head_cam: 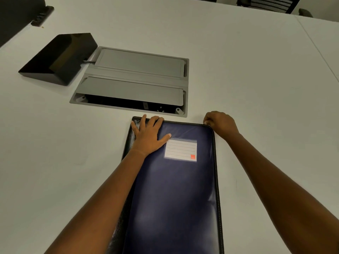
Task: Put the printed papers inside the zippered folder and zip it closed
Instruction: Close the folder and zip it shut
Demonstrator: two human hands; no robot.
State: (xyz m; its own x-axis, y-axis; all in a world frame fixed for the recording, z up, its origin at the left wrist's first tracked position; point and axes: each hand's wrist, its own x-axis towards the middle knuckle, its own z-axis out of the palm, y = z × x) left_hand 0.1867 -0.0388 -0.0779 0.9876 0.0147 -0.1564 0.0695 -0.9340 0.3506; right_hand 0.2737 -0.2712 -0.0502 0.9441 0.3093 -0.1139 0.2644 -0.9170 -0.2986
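1. Left hand (pixel 148 139) flat, fingers spread, pressing zippered folder (pixel 174 198) far-left corner.
2. Right hand (pixel 221 123) curled, pinching folder's far-right corner edge.
3. Bench (pixel 256 74) under folder.
4. Grey cable hatch (pixel 135 77) just beyond folder.
5. Label (pixel 180 149) on folder cover.

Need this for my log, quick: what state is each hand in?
Left hand: open, pressing flat on the folder.
Right hand: closed, pinching the folder's zipper at its far corner.

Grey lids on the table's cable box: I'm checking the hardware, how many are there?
2: the far lid, and the near lid closer to the zippered folder. None seems hidden.
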